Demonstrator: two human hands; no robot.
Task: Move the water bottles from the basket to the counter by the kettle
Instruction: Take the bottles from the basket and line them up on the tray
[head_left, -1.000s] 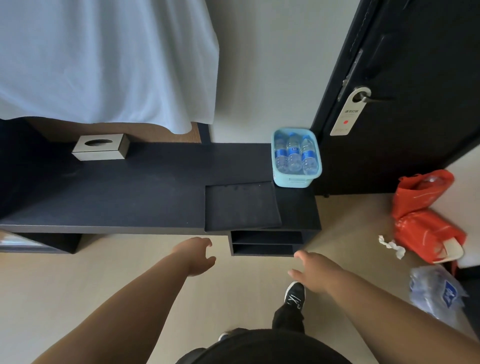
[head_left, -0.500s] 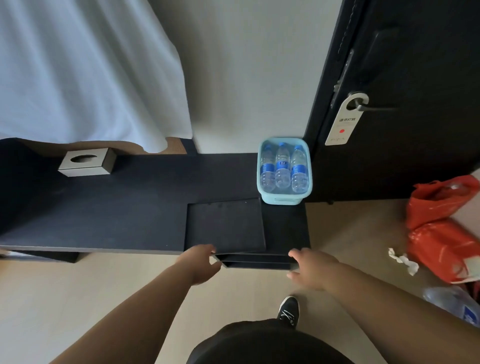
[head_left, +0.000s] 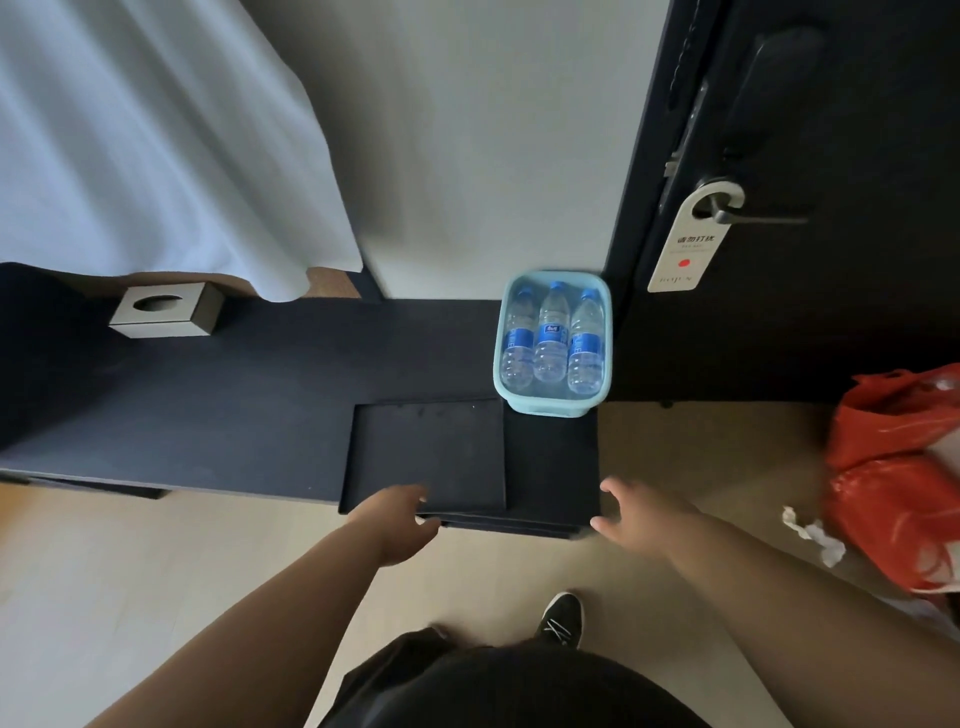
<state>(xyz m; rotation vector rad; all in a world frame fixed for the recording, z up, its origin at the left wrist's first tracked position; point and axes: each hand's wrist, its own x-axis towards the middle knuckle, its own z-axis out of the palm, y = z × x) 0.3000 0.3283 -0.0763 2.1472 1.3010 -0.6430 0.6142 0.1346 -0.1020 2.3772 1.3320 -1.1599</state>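
Observation:
A light blue basket (head_left: 548, 408) stands at the right end of a long black counter (head_left: 234, 395), against the wall. Three clear water bottles with blue caps and labels lie side by side in it; the middle bottle (head_left: 551, 332) shows its label. My left hand (head_left: 397, 522) hovers at the counter's front edge, fingers loosely curled, holding nothing. At the counter's front right corner is my right hand (head_left: 631, 514), fingers spread and empty. Both hands are well short of the basket. No kettle is in view.
A black mat (head_left: 431, 457) lies on the counter in front of the basket. A metal tissue box (head_left: 166, 310) sits at the back left under a white curtain. A dark door with a hanger sign (head_left: 688, 244) is right of the basket. Red bags (head_left: 893, 478) lie on the floor.
The view has closed in on the counter. Both hands have moved forward from over the floor to the counter's front edge.

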